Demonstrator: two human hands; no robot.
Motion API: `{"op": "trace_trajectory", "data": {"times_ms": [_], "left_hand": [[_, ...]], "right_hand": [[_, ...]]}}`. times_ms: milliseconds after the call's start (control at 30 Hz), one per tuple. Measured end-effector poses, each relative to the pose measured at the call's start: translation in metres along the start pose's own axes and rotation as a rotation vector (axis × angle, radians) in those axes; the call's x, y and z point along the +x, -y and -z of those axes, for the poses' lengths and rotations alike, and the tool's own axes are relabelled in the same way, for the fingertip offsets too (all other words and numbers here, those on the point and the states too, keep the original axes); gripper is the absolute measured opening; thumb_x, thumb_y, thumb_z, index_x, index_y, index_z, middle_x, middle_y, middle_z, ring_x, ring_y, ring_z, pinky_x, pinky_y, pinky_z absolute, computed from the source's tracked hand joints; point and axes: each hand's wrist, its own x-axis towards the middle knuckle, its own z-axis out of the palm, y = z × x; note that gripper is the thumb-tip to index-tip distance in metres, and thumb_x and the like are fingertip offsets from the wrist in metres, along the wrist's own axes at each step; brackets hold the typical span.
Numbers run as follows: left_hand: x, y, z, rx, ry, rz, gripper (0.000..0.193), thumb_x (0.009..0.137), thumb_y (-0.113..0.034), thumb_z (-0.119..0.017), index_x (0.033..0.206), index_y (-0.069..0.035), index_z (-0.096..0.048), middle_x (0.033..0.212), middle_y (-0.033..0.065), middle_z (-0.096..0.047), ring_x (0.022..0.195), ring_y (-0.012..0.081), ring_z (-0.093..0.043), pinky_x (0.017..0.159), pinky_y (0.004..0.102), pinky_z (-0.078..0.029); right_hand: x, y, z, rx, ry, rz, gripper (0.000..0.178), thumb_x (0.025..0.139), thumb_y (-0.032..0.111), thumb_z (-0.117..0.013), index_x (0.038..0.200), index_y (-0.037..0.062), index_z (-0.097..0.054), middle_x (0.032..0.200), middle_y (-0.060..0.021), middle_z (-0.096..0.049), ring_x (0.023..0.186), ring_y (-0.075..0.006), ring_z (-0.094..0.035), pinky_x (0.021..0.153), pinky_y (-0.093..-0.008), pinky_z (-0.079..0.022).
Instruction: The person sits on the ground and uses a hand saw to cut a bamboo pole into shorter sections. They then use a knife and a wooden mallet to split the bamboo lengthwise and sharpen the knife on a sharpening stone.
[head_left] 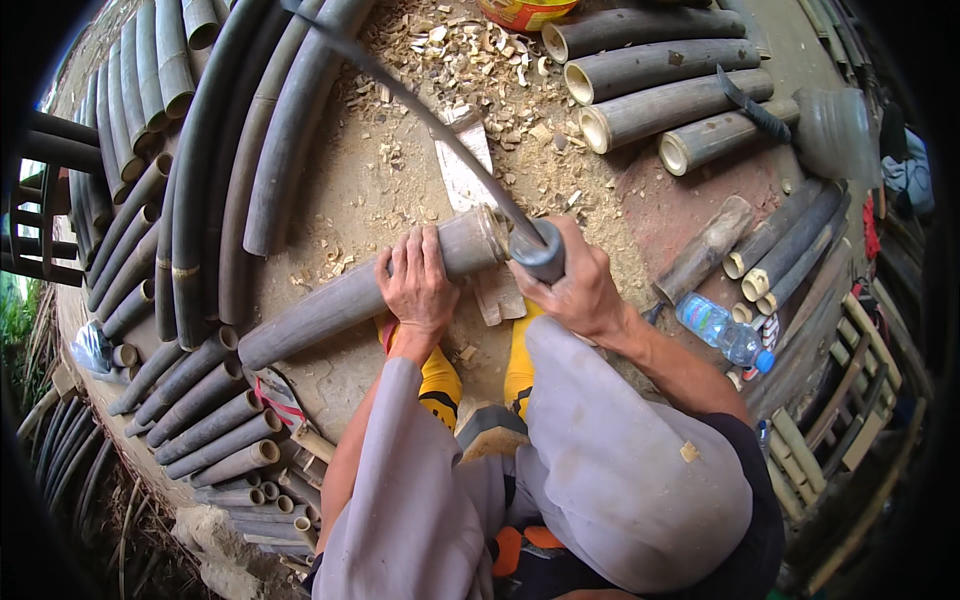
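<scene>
A thick grey-brown bamboo section (330, 312) lies slanted in front of me, its right end raised over a pale wooden piece (466, 160). My left hand (420, 285) grips it from above near that end, fingers wrapped over the curve. In my right hand (578, 285) is the dark round handle of a long-bladed knife (440, 130), just beside the bamboo's pale cut end. The narrow blade, seen nearly edge-on and slightly blurred, points up and to the left. Part of the handle is hidden in my fist.
Wood chips (455, 45) cover the ground ahead. Long bamboo poles (285, 150) and shorter pieces (225, 440) are stacked at left. More bamboo sections (665, 65) lie at far right, with a dark curved blade (755, 108) on them. A water bottle (725, 332) lies at right.
</scene>
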Motion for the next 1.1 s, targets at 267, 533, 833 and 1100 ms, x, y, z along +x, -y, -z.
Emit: {"op": "trace_trajectory", "data": {"times_ms": [267, 533, 833, 1100], "left_hand": [[0.001, 0.0, 0.001, 0.033, -0.026, -0.012, 0.059, 0.065, -0.013, -0.071, 0.122, -0.008, -0.057, 0.116, 0.0073, -0.062, 0.111, 0.0216, -0.058, 0.098, 0.0421, -0.037], [0.002, -0.003, -0.004, 0.043, -0.042, -0.034, 0.052, 0.071, -0.017, -0.069, 0.121, -0.008, -0.058, 0.116, 0.0069, -0.062, 0.111, 0.0215, -0.058, 0.098, 0.0413, -0.037], [-0.008, 0.001, -0.009, 0.098, -0.093, -0.017, 0.055, 0.07, -0.022, -0.071, 0.122, -0.009, -0.058, 0.118, 0.0063, -0.062, 0.112, 0.0208, -0.058, 0.098, 0.0415, -0.037], [-0.005, 0.002, -0.013, 0.115, -0.135, -0.043, 0.048, 0.075, -0.019, -0.064, 0.122, -0.009, -0.059, 0.117, 0.0062, -0.063, 0.112, 0.0213, -0.058, 0.099, 0.0415, -0.036]], "right_hand": [[-0.005, -0.037, -0.007, -0.048, 0.355, -0.416, 0.035, 0.081, 0.009, -0.071, 0.101, -0.003, -0.045, 0.079, -0.0234, -0.065, 0.069, -0.0333, -0.07, 0.056, -0.0381, -0.058], [-0.018, -0.058, -0.017, -0.104, 0.191, -0.244, 0.033, 0.08, 0.007, -0.071, 0.104, -0.0028, -0.05, 0.081, -0.0188, -0.066, 0.071, -0.0279, -0.07, 0.057, -0.0333, -0.057], [0.011, 0.008, 0.004, 0.052, -0.026, -0.035, 0.036, 0.079, 0.007, -0.072, 0.101, -0.0051, -0.046, 0.08, -0.025, -0.065, 0.07, -0.033, -0.07, 0.057, -0.0387, -0.058], [0.008, -0.037, 0.002, 0.001, 0.372, -0.449, 0.032, 0.078, 0.007, -0.07, 0.1, -0.0051, -0.049, 0.078, -0.0239, -0.065, 0.07, -0.0319, -0.07, 0.057, -0.0408, -0.056]]}}
